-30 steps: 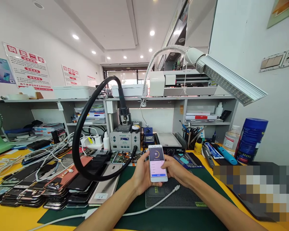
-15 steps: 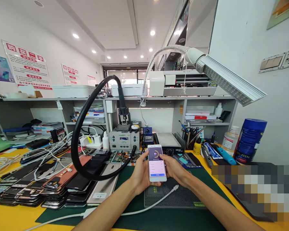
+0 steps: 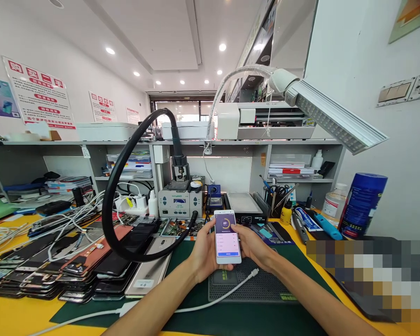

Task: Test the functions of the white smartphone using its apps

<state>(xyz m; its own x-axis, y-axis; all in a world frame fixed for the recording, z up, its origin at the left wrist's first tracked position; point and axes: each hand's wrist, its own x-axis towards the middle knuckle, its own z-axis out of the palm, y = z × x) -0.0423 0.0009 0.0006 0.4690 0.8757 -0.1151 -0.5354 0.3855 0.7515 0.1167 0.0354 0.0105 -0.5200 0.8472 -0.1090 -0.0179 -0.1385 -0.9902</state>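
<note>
- Head view, the thing held: the white phone [image 3: 228, 252] lies between the two hands, screen up and tipped toward the wearer, above the black ridged mat [image 3: 252, 291].
- The left hand [image 3: 203, 249] is clamped on the phone's left edge, with fingertips showing beneath its bottom edge.
- The right hand [image 3: 252, 245] grips the right edge, thumb lapping onto the front near the upper part of the screen; its other fingers are mostly hidden.
- Writing at the grip: the phone's dial appears to read 60; the rows under it and the blue bar are too small to read.
- Writing beyond the grip: far to its left, the large wall sign [image 3: 40, 95] is headed 购买二手 in red, and the smaller sign [image 3: 102, 108] reads 回收价格. The print on the grey station [image 3: 180, 205], just beyond and left of the hands, cannot be made out.
- Pose: both forearms come up from the near edge and converge at the phone, wrists apart. The white cable [image 3: 227, 301] runs below the grip, its plug just under the right wrist.
</note>
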